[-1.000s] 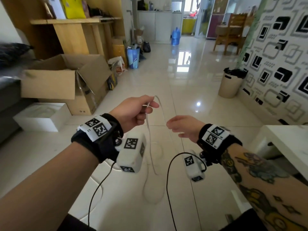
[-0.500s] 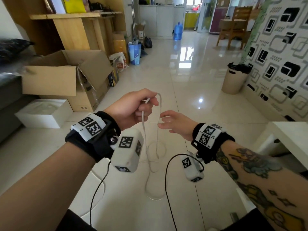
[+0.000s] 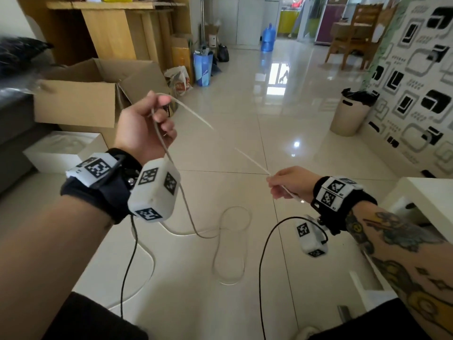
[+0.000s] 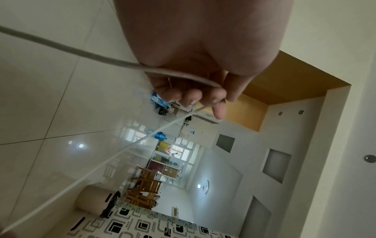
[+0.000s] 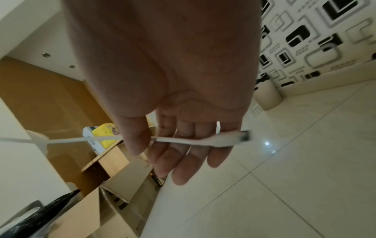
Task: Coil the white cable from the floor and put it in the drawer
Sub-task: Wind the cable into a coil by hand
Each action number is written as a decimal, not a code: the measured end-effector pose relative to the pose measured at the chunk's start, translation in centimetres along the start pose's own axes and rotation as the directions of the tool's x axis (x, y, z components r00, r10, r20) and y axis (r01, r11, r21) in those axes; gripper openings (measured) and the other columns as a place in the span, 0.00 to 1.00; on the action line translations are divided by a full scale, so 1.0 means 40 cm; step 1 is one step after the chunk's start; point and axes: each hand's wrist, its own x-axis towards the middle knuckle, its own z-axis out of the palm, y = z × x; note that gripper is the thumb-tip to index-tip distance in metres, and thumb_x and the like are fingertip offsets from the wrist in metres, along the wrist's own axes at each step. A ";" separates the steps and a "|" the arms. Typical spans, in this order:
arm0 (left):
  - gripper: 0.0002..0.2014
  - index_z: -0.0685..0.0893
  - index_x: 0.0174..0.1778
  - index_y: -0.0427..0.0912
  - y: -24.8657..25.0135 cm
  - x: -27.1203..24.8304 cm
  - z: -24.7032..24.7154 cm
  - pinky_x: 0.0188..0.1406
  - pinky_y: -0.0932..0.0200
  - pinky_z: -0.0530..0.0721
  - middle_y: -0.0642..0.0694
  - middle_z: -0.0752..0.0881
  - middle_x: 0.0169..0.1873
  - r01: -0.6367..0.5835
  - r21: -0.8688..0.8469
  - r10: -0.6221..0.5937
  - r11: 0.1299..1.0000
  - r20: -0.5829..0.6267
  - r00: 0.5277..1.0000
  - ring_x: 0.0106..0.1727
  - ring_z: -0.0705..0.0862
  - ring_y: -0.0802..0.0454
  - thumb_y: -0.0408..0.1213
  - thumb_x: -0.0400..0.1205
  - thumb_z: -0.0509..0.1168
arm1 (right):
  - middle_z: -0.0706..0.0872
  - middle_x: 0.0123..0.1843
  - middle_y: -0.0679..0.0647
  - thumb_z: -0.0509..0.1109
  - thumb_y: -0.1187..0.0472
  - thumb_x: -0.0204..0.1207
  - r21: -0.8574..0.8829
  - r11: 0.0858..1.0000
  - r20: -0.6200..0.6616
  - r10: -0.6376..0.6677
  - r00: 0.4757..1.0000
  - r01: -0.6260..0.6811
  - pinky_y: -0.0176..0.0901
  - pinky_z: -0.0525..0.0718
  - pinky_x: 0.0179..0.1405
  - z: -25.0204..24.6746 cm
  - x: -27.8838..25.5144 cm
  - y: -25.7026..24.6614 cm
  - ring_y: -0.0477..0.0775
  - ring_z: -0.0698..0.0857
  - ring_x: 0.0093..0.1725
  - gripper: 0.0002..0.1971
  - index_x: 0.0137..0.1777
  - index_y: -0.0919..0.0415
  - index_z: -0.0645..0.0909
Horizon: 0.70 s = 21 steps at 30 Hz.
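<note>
The white cable (image 3: 247, 158) runs taut through the air between my two hands. My left hand (image 3: 157, 119), raised at the centre left, grips it in curled fingers (image 4: 193, 96). From that fist the cable (image 4: 81, 54) drops to the tiled floor and lies there in loose loops (image 3: 230, 241). My right hand (image 3: 278, 186), lower and to the right, pinches the cable's end between thumb and fingers (image 5: 158, 154). The flat white plug (image 5: 230, 140) sticks out past the little finger. No drawer is in view.
An open cardboard box (image 3: 81, 99) and a flat white box (image 3: 56, 150) stand on the floor at the left. A beige bin (image 3: 350, 114) stands by the patterned wall. A white table (image 3: 431, 195) is at my right. Thin black camera leads (image 3: 262, 266) hang from both wrists.
My hands have drawn apart: the right one went down and right with the cable's end, the left one rose. The strand between them went from slack to taut.
</note>
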 end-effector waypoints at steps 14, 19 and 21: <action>0.16 0.76 0.71 0.51 -0.093 -0.034 0.086 0.48 0.52 0.85 0.45 0.91 0.45 0.124 0.520 -0.183 0.845 0.065 0.981 0.43 0.89 0.48 0.36 0.88 0.56 | 0.75 0.27 0.49 0.65 0.50 0.80 -0.319 0.929 0.266 -0.100 0.959 0.186 0.39 0.75 0.37 0.057 -0.083 -0.095 0.51 0.71 0.28 0.16 0.53 0.60 0.88; 0.29 0.60 0.83 0.53 -0.137 -0.045 0.082 0.47 0.52 0.88 0.36 0.89 0.54 0.119 0.768 -0.284 0.629 0.085 0.955 0.47 0.90 0.42 0.30 0.87 0.57 | 0.79 0.28 0.47 0.64 0.44 0.79 -0.451 0.836 0.383 -0.134 0.914 0.311 0.38 0.78 0.41 0.087 -0.130 -0.129 0.50 0.77 0.30 0.15 0.57 0.49 0.87; 0.23 0.69 0.80 0.39 -0.159 -0.053 0.082 0.45 0.58 0.90 0.37 0.89 0.49 0.071 0.833 -0.304 0.548 0.119 0.945 0.44 0.89 0.45 0.29 0.87 0.57 | 0.78 0.27 0.48 0.66 0.47 0.79 -0.409 0.847 0.418 -0.157 0.894 0.340 0.38 0.78 0.39 0.097 -0.140 -0.140 0.51 0.77 0.31 0.13 0.56 0.51 0.85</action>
